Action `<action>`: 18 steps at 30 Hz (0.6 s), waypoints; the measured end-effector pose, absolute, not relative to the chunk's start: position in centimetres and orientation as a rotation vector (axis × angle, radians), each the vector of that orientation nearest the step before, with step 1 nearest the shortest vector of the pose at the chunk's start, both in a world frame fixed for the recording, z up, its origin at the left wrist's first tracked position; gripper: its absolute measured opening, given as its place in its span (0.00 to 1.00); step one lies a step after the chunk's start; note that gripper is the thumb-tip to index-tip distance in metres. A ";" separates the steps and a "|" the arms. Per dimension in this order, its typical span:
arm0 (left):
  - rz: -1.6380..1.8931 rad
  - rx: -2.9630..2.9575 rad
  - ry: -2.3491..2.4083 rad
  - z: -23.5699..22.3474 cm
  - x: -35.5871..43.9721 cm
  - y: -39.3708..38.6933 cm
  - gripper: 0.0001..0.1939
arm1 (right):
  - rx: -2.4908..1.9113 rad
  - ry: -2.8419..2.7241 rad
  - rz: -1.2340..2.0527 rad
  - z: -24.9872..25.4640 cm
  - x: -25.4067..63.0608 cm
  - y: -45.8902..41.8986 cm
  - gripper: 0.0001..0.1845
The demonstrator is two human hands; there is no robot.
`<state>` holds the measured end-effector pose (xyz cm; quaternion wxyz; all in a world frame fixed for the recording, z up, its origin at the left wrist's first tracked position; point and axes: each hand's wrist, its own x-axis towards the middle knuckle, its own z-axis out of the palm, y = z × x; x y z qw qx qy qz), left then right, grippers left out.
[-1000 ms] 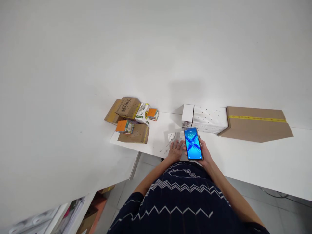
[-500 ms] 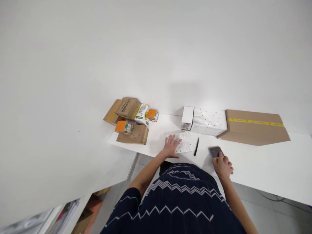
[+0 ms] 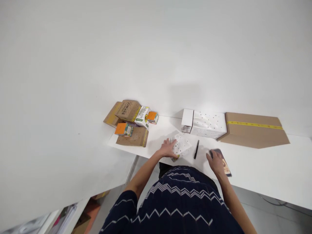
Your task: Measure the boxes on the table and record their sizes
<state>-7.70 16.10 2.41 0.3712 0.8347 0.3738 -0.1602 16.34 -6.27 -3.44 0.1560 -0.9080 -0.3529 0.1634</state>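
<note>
My left hand point(image 3: 168, 149) grips the left side of a white speckled packet point(image 3: 181, 145), its thumb low near a small yellow-green mark. The packet looks tilted up from the table; its underside is hidden. My right hand point(image 3: 215, 162) is over the left edge of a phone point(image 3: 224, 163), fingers apart and lightly bent. The phone lies with its lit screen upward, partly covered by the hand. Between the two hands rests a black pen point(image 3: 196, 149) on the white table.
Left on the table point(image 3: 255, 165) are brown cartons point(image 3: 128, 109), a white printed box point(image 3: 142, 116) and small orange-topped boxes point(image 3: 152, 116). Behind the pen stands a white box with a flap point(image 3: 187, 117) beside a speckled white package point(image 3: 209, 124). A long brown carton point(image 3: 255, 131) lies right.
The phone has turned from its back to its lit screen and now lies right of my right hand. My left hand has taken hold of the speckled packet and tilted it up.
</note>
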 end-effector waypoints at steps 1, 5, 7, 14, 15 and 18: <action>-0.383 1.978 0.996 2.7 -8.5 16.3 0.61 | -2.554 -1.038 0.483 -3.3 16.3 -5.9 0.27; -0.364 1.200 0.977 3.6 -11.6 18.1 0.45 | -2.408 -1.102 0.601 -2.3 15.8 -4.4 0.24; -0.353 0.942 0.940 3.8 -12.3 19.1 0.42 | -2.318 -1.113 0.749 -1.5 15.0 -3.1 0.23; -0.209 0.916 1.181 3.5 -10.2 21.1 0.42 | -1.813 -1.336 1.039 1.9 10.0 4.7 0.30; -0.201 0.961 1.200 3.3 -10.0 20.9 0.41 | -1.759 -1.370 1.040 2.0 9.5 5.9 0.31; -0.168 1.058 1.205 2.9 -10.2 19.5 0.41 | -1.749 -1.326 1.065 1.8 8.6 8.4 0.32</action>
